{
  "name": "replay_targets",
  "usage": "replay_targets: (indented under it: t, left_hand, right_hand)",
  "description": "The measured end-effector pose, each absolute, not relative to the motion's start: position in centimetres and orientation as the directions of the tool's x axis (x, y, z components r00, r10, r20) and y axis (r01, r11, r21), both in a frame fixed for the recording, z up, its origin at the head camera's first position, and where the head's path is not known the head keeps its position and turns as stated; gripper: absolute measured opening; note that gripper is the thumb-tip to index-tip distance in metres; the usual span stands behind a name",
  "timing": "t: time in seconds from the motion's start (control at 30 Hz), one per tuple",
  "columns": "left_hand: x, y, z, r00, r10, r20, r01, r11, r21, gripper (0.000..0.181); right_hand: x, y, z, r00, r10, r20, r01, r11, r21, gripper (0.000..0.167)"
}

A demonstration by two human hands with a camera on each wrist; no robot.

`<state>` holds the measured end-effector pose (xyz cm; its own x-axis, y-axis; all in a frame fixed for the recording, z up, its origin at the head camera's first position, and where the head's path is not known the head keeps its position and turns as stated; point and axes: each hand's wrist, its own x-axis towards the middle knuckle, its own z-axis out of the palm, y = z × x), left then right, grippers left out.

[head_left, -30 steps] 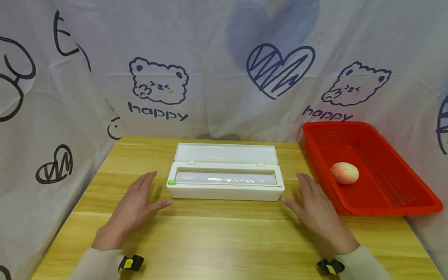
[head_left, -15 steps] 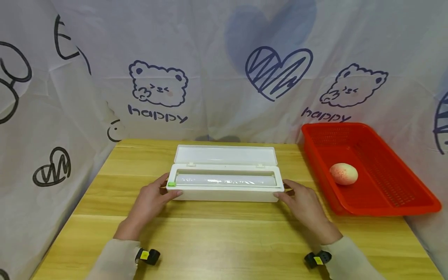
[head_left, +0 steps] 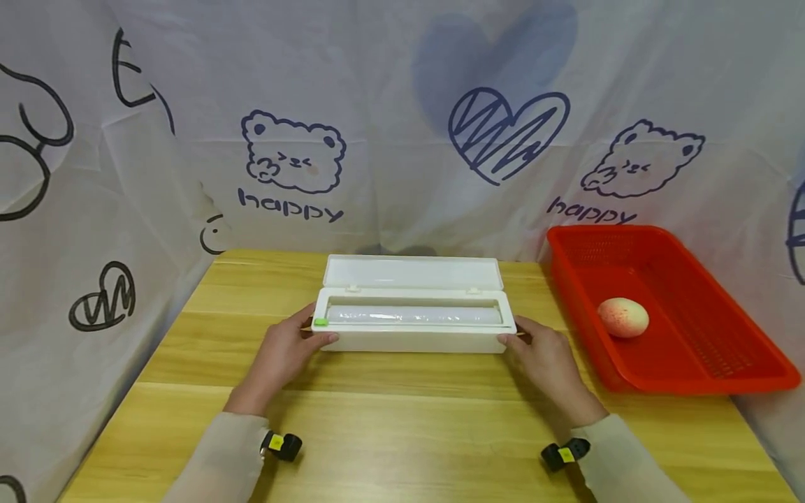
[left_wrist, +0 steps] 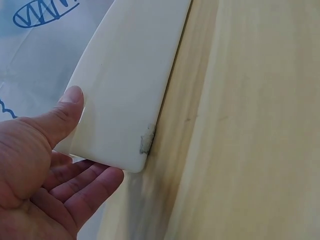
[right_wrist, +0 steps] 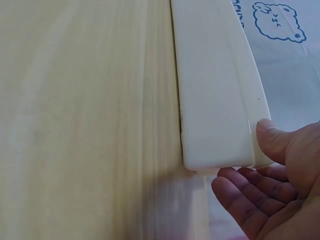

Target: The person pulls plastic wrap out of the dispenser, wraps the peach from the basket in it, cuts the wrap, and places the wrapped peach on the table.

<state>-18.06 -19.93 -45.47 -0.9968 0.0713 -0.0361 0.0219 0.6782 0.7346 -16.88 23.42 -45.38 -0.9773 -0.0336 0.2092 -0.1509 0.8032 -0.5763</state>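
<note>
A long white box [head_left: 415,341] lies crosswise on the table, its lid [head_left: 411,272] tipped back and a roll of clear film [head_left: 415,316] inside. A small green piece [head_left: 321,322] sits at its left front corner. The left hand [head_left: 277,360] grips the box's left end, thumb on the front face; in the left wrist view that hand [left_wrist: 55,170] has its fingers at the end of the box [left_wrist: 120,90]. At the right end the right hand [head_left: 550,363] holds the box the same way; the right wrist view shows this hand [right_wrist: 280,180] with fingers against the end of the box [right_wrist: 215,90].
A red plastic basket [head_left: 711,386] stands on the right of the wooden table [head_left: 402,433], with a pale, reddish-speckled oval object [head_left: 622,318] in it. Behind and at the left hangs a white cloth [head_left: 390,140] with drawn bears and hearts.
Both hands have moved inward from beside the box and taken hold of its two ends. Since half a second ago the box has shifted slightly away from the person.
</note>
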Motion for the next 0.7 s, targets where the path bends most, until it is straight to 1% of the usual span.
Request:
replay_targets:
  t: [0.4, 0.7]
  left_hand:
    - [-21.0, -19.4, -45.7, -0.995, 0.099, -0.025, 0.049, 0.671, 0.740, 0.079]
    - [-22.8, -18.8, -45.6, -0.993, 0.111, -0.038, 0.045, 0.662, 0.748, 0.079]
  right_hand:
    - [-18.9, 23.9, -45.3, -0.990, 0.005, 0.138, -0.080, 0.795, -0.602, 0.052]
    - [-20.2, 24.3, -45.4, -0.990, 0.025, 0.142, -0.069, 0.785, -0.616, 0.053]
